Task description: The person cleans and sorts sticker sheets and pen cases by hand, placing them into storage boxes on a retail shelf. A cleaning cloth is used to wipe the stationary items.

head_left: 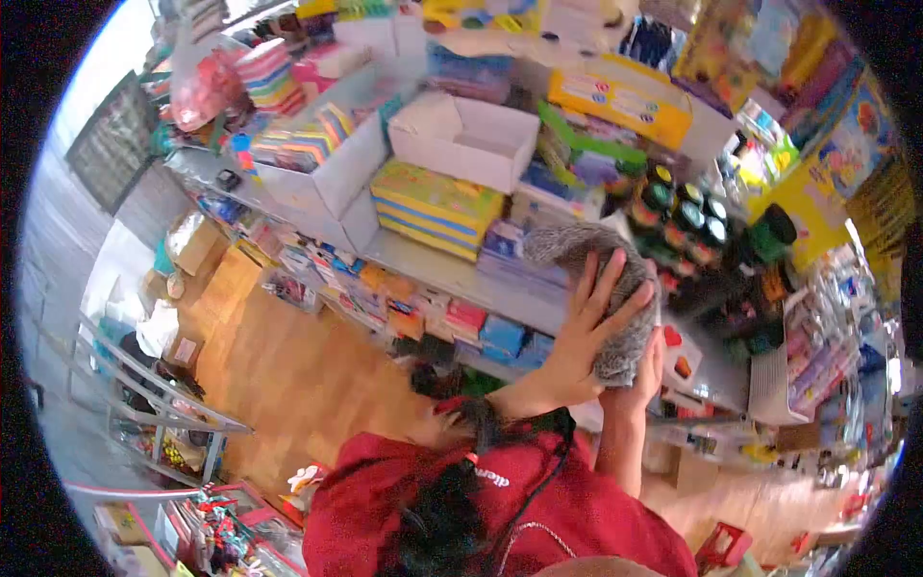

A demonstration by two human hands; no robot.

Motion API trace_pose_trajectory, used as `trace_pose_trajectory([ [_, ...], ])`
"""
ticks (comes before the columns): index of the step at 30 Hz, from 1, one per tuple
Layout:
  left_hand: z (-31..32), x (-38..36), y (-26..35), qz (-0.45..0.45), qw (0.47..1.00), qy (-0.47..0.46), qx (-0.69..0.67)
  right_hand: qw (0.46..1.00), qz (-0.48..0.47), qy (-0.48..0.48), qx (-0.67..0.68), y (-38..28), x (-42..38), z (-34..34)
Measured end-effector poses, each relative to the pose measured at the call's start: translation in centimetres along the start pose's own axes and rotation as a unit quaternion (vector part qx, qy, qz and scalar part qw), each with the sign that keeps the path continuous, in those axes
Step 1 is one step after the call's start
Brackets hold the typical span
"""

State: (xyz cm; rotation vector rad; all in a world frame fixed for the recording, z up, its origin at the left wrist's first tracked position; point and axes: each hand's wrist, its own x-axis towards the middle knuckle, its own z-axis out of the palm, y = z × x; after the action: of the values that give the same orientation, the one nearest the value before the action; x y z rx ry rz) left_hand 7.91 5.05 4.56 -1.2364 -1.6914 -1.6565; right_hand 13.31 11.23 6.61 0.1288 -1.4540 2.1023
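A grey fluffy cloth (623, 332) is under my left hand (596, 322), whose fingers are bent over it and press on it. One end of the cloth curls out to the left, past the fingertips. My right hand (648, 365) is upright on the far side of the cloth, with its thumb and fingers partly hidden. A thin pale edge shows between the cloth and the right hand; what it belongs to is covered. Both hands are raised in front of the shelf, next to a stack of bluish-purple packs (519, 260).
A yellow patterned stack (437, 207), an open white box (464, 142) and a white box of colourful booklets (317, 159) stand on the shelf. Dark-capped bottles (678, 207) are to the right. A metal railing (159, 409) borders the wooden floor (288, 351).
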Motion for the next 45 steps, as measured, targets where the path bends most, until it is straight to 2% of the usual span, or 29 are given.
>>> trace_pose_trajectory([
  [3,-2.6,4.2,-0.1,-0.014,0.990,-0.038,0.137,0.998,0.058,0.028,0.004,1.3,-0.7,-0.5],
  [4,-3.5,5.1,-0.2,-0.034,0.998,0.011,0.055,0.999,0.047,-0.001,-0.016,1.1,-0.8,0.2],
  [5,-4.2,4.9,-0.8,-0.172,0.984,-0.031,-0.024,0.999,0.032,-0.026,-0.015,1.9,-1.3,0.0],
  [6,-4.7,4.2,-1.9,-0.307,0.943,-0.073,-0.103,0.998,0.016,-0.050,-0.015,2.7,-1.7,-0.1],
  [8,-3.9,2.0,-3.1,-0.392,0.894,-0.047,-0.213,0.999,-0.020,-0.023,-0.032,2.1,-2.3,1.5],
  [9,-2.0,-0.1,-2.8,-0.345,0.905,0.021,-0.246,0.999,-0.032,-0.019,-0.031,2.0,-2.4,1.5],
  [11,-1.2,-0.8,-2.4,-0.226,0.957,0.094,-0.157,0.999,-0.038,0.005,-0.003,2.0,-2.1,0.8],
  [12,-1.3,-0.4,-1.6,-0.155,0.983,0.097,-0.034,0.999,-0.035,-0.037,0.005,1.6,-1.8,0.4],
  [13,-1.5,-0.2,-0.7,-0.082,0.988,0.097,0.089,0.999,-0.033,-0.033,0.004,1.3,-1.7,0.7],
  [14,-1.3,0.3,0.3,-0.071,0.988,0.084,0.109,0.999,-0.030,-0.028,0.003,0.9,-1.6,1.0],
  [17,-2.0,1.8,0.7,-0.038,0.997,0.056,0.022,0.999,-0.026,-0.010,-0.038,0.6,-1.6,1.3],
  [18,-2.5,2.5,1.1,-0.025,0.996,0.081,0.040,0.999,-0.015,-0.020,-0.042,0.9,-1.8,0.6],
  [21,-4.1,3.8,-0.2,-0.151,0.987,-0.003,-0.057,0.999,-0.004,-0.030,-0.024,1.3,-2.7,-0.4],
  [22,-4.3,4.3,-0.5,-0.214,0.956,0.009,-0.201,0.998,-0.023,-0.017,-0.047,1.3,-2.9,-0.1],
  [25,-5.7,4.7,0.2,-0.299,0.943,-0.001,-0.148,0.994,-0.057,0.016,-0.091,1.4,-2.6,-0.4],
  [26,-6.3,4.8,-0.1,-0.360,0.901,-0.049,-0.238,0.995,-0.045,0.014,-0.085,0.9,-2.4,-0.6],
  [27,-6.5,4.5,-0.6,-0.358,0.885,-0.062,-0.292,0.996,-0.034,0.015,-0.080,0.7,-2.3,-0.9],
  [29,-6.0,2.8,-3.3,-0.349,0.842,-0.091,-0.401,0.995,-0.017,0.089,-0.030,0.8,-1.9,-1.5],
  [30,-5.0,1.0,-5.1,-0.370,0.813,-0.070,-0.444,0.992,-0.006,0.126,-0.003,0.8,-1.6,-1.9],
  [31,-4.0,0.5,-4.6,-0.330,0.842,-0.094,-0.416,0.986,0.006,0.164,0.024,0.9,-1.3,-2.1],
  [33,-3.0,0.3,-1.3,-0.221,0.897,-0.152,-0.352,0.975,-0.084,0.199,-0.052,1.3,-0.2,-1.8],
  [34,-2.8,0.8,1.2,-0.151,0.919,-0.178,-0.317,0.966,-0.133,0.195,-0.100,1.6,0.4,-2.3],
  [35,-2.8,1.6,2.5,-0.030,0.947,-0.220,-0.234,0.953,-0.182,0.191,-0.148,1.9,0.9,-3.0],
  [36,-2.2,0.8,3.4,-0.056,0.951,-0.195,-0.236,0.957,-0.151,0.216,-0.121,2.3,1.5,-4.0],
  [37,-1.5,-0.1,4.1,-0.084,0.953,-0.169,-0.237,0.941,-0.156,0.249,-0.169,2.3,1.8,-3.2],
  [39,-1.0,-0.5,3.5,-0.055,0.973,-0.145,-0.173,0.898,-0.165,0.311,-0.262,2.2,2.2,-1.1],
  [40,-0.8,-0.6,3.3,-0.039,0.980,-0.133,-0.141,0.929,-0.162,0.235,-0.237,5.6,1.7,-6.3],
  [43,-1.4,0.0,2.8,-0.004,0.986,-0.166,-0.004,0.976,-0.037,0.198,-0.076,4.8,0.4,-5.0],
  [45,-1.8,0.7,1.7,-0.007,0.989,-0.129,0.067,0.983,0.050,0.171,0.035,4.0,-0.6,-3.6],
])
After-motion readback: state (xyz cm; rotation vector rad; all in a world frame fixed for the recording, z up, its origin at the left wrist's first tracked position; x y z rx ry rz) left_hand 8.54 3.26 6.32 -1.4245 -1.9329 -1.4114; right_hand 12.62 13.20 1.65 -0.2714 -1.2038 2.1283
